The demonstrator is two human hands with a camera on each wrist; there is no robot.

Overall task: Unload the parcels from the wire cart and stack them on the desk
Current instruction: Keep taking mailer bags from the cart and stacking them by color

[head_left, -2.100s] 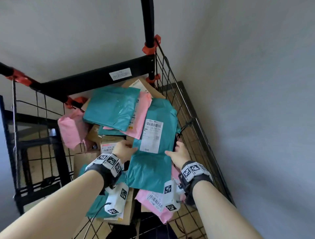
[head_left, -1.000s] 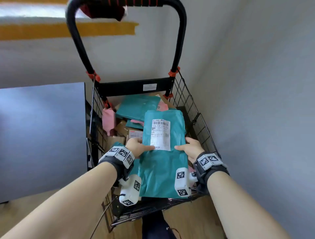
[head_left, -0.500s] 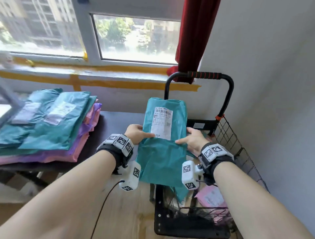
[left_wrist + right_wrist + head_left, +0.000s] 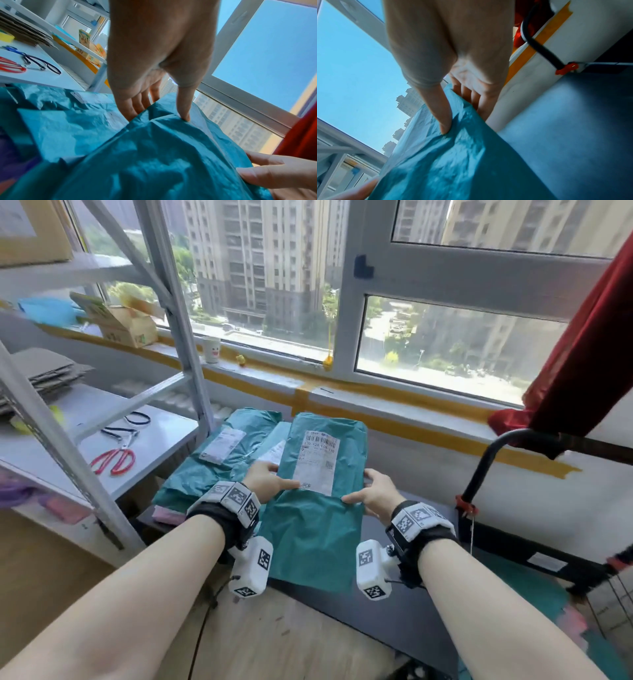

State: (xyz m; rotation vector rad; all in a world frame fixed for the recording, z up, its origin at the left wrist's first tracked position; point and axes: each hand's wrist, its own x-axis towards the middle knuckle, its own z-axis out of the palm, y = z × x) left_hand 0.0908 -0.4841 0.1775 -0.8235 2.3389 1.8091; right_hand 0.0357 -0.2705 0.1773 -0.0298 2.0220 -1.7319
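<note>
I hold a teal mailer parcel (image 4: 318, 508) with a white shipping label in the air over the dark desk (image 4: 404, 607). My left hand (image 4: 270, 481) pinches its left edge, thumb on top and fingers underneath (image 4: 135, 106). On the opposite edge my right hand (image 4: 371, 494) pinches it the same way, thumb (image 4: 443, 119) on top. To the left of the held parcel, a stack of teal parcels (image 4: 222, 460) lies on the desk over pink ones. The wire cart (image 4: 534, 556) stands at the right, its black handle up.
A white metal shelf unit (image 4: 147, 436) stands left of the desk, with red scissors (image 4: 114, 460) and dark pliers on it. The window sill (image 4: 342, 392) runs behind the desk. A red curtain (image 4: 579, 364) hangs above the cart handle.
Both hands lifted the teal parcel out of the cart and carried it left to above the desk, beside the stack. My view swung from the cart up to the desk and window.
</note>
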